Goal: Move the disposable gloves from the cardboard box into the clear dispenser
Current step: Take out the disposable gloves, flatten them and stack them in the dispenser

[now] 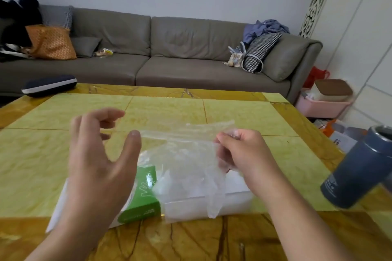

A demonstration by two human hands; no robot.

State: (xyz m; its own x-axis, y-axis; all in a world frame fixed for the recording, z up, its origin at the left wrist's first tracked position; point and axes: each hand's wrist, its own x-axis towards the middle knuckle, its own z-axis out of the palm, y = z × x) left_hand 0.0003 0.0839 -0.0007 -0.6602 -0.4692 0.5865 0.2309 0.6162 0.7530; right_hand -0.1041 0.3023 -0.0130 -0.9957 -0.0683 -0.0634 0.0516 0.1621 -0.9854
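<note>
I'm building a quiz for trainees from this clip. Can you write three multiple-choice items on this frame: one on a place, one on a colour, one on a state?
1. Where does the dark blue tumbler stand?
A. At the table's right edge
B. On the sofa
C. On top of the green box

2. What colour is the end of the cardboard box that faces the camera?
A. Red
B. Green
C. Black

3. What is the right hand doing?
A. Lying flat on the table
B. Gripping the tumbler
C. Pinching a clear plastic glove held above the table

Answers:
1 A: it stands by the right edge, beyond the right forearm.
2 B: the near end panel is bright green.
3 C: its fingers are curled on the thin film, while the left hand is spread open beside it.
</note>
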